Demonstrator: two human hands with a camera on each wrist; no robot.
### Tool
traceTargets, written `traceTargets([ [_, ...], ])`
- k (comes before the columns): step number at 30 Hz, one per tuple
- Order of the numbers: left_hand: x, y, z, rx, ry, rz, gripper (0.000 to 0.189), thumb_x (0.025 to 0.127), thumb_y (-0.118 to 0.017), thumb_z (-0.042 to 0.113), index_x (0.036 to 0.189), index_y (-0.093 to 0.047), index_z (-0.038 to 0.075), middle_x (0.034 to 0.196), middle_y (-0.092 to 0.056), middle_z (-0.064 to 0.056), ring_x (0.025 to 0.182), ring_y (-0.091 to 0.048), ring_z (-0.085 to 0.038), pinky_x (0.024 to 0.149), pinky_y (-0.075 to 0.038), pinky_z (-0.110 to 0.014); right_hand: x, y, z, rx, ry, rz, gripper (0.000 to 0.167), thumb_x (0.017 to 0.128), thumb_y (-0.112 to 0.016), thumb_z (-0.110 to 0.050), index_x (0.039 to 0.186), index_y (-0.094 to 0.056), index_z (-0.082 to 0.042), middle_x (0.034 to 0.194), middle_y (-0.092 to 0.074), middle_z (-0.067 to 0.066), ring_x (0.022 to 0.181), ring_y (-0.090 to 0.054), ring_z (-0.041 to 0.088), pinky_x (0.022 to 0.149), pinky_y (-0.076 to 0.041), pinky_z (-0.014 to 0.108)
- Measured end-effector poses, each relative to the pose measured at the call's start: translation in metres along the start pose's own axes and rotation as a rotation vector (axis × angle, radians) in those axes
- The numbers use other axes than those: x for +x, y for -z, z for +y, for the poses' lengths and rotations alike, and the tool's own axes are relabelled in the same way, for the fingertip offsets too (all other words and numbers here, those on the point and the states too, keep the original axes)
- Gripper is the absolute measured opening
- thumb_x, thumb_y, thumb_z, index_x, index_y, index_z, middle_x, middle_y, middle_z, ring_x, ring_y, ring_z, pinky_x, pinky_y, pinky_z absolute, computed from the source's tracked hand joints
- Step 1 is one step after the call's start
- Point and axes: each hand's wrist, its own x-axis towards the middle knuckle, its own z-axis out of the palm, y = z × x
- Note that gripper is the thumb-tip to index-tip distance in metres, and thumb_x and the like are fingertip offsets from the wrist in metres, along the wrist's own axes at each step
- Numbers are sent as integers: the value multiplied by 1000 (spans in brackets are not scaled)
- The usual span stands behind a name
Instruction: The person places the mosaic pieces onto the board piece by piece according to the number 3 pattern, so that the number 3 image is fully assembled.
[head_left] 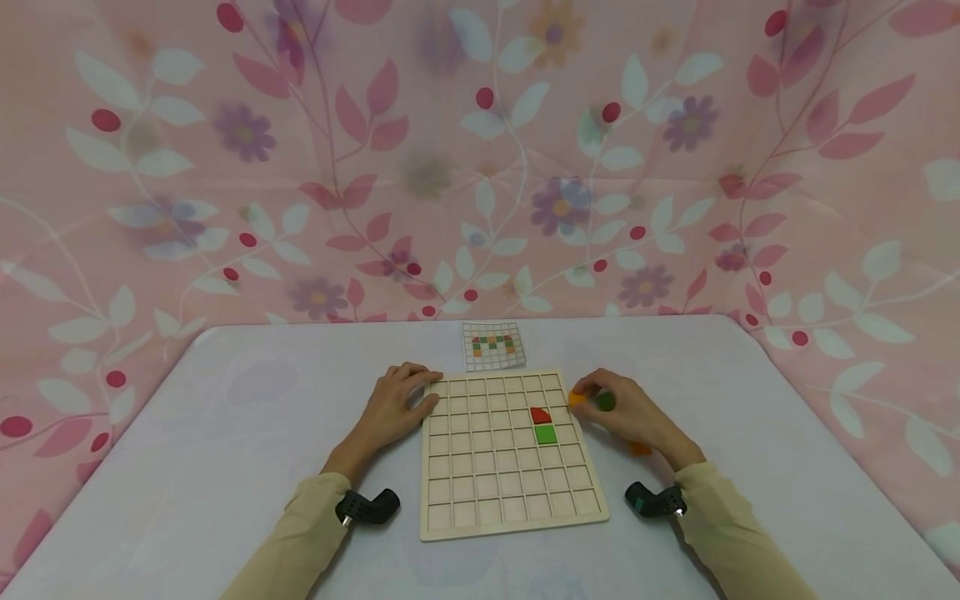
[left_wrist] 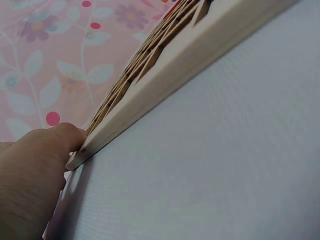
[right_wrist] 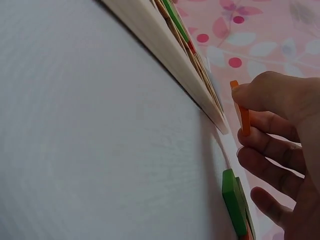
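A pale wooden grid board (head_left: 495, 458) lies flat on the table. My left hand (head_left: 395, 398) holds its far left corner, thumb on the left edge and index finger by the corner; in the left wrist view the thumb (left_wrist: 70, 136) touches the rim. Just off the board's right side, my right hand (head_left: 626, 408) pinches an orange tile (right_wrist: 241, 108) between thumb and fingers, above the table. A red tile (head_left: 540, 415), rounded on one side, sits in a cell, with a green square tile (head_left: 546, 434) in the cell nearer me.
Beyond the board lies a pattern card (head_left: 492, 346) with a grid of coloured cells. Beside and partly under my right hand are a dark green piece (head_left: 606, 402) and an orange piece (head_left: 640, 448). A pink floral cloth (head_left: 480, 167) hangs behind the white table (head_left: 262, 433).
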Motion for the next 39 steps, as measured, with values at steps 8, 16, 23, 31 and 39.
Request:
traceTargets([
  [8,1,0,0,12,0,-6,31,88,-66,25,117,-67,15,114,-61,-9,104,-53,-31,82,-41,-49,-1,-3,-6,19,38,-53,23,84,-72,-31,103,-63,-22,99,-62,-12,94,-56,9,90,-46,39],
  [16,0,1,0,13,-1,-7,32,88,-65,27,117,-67,15,114,-61,-9,104,-53,-32,82,-41,-50,-3,-6,-15,40,73,-92,21,84,-72,-31,102,-63,-26,100,-61,-15,95,-54,8,91,-45,39],
  [23,0,1,0,9,-5,-2,31,88,-66,27,117,-67,15,114,-61,-9,104,-53,-31,83,-41,-50,-3,-10,-21,29,87,-115,24,82,-73,-27,103,-63,-23,99,-61,-13,94,-55,10,90,-45,36],
  [31,0,1,1,9,-15,5,31,88,-66,26,116,-68,15,112,-62,-9,102,-54,-31,82,-42,-49,-5,-12,-22,5,126,-117,23,83,-73,-31,102,-64,-23,98,-60,-12,91,-55,7,87,-46,36],
  [39,-1,1,0,6,-23,16,31,87,-67,24,116,-68,14,112,-62,-10,102,-54,-33,80,-42,-50,-4,-12,-26,-41,69,-150,20,84,-71,-33,102,-66,-26,98,-59,-14,94,-52,8,90,-43,38],
])
